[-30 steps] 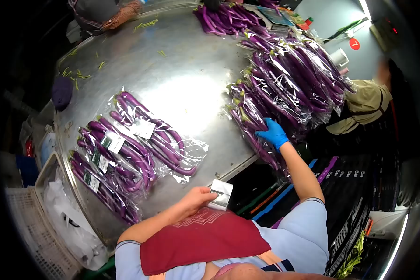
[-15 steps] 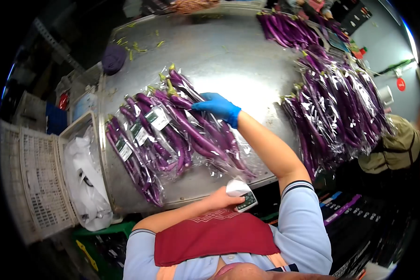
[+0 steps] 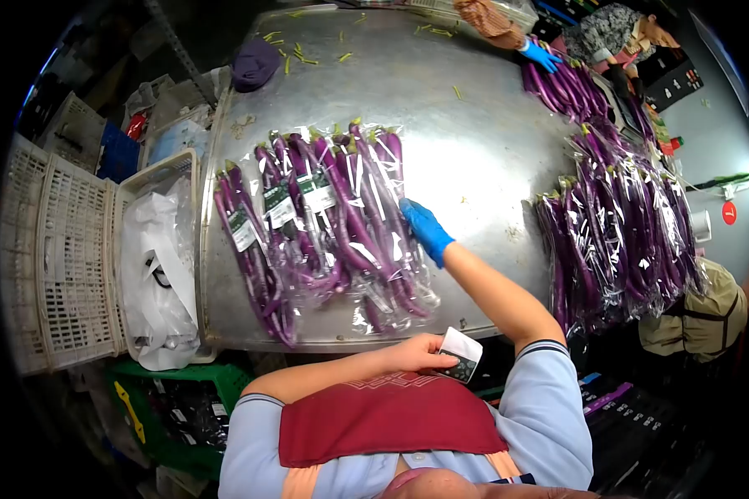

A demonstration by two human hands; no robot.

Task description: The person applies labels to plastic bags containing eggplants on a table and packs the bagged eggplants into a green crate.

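Observation:
Several clear bags of long purple eggplants (image 3: 354,224) lie side by side on the metal table (image 3: 466,150); the left ones carry green-and-white labels. My right hand (image 3: 427,231), in a blue glove, rests with its fingers stretched against the right edge of the rightmost bag. Near the table's front edge, my bare left hand (image 3: 420,353) grips a small stack of labels (image 3: 460,353). A larger pile of bagged eggplants (image 3: 620,241) sits on the right side of the table.
A white crate with plastic bags (image 3: 160,274) stands left of the table, above a green crate (image 3: 179,407). A purple cloth bundle (image 3: 255,65) lies at the back left. Across the table, another person's blue-gloved hand (image 3: 541,56) touches loose eggplants (image 3: 567,90).
My right hand went from the right-hand pile to the left group, where another unlabelled bag now lies. It has since shifted from on top of that bag to its side. The view has turned.

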